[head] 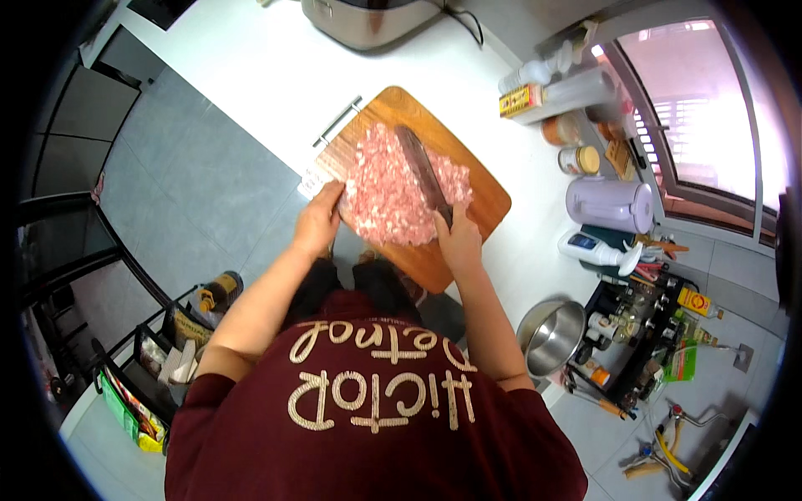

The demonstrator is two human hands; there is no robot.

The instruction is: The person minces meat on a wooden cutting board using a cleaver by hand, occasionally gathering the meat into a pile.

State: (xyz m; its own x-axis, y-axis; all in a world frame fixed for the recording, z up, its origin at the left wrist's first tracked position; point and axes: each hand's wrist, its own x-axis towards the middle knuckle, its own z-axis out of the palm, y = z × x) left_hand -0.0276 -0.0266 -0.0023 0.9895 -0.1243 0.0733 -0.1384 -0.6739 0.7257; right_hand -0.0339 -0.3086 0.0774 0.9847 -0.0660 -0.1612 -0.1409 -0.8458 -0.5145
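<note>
A flattened mass of minced meat (385, 188) covers much of a wooden cutting board (401, 103), which lies slantwise on the white counter. My right hand (460, 244) grips the handle of a broad-bladed kitchen knife (418, 164). The blade lies across the meat and points away from me. At the board's left edge, beside the meat, is my left hand (318, 216); its fingers hold the edge and part of the grip is hidden. A metal handle (338, 121) shows at the board's far left side. Next to my left fingers is a white label (313, 181) with writing.
A metallic appliance (369, 28) stands at the back. Along the right are a boxed roll (520, 101), jars (579, 160), a lidded pitcher (608, 205), a spray bottle (598, 252) and a steel bowl (551, 338). A bottle rack (633, 351) stands farther right; a black cart (141, 351) is lower left.
</note>
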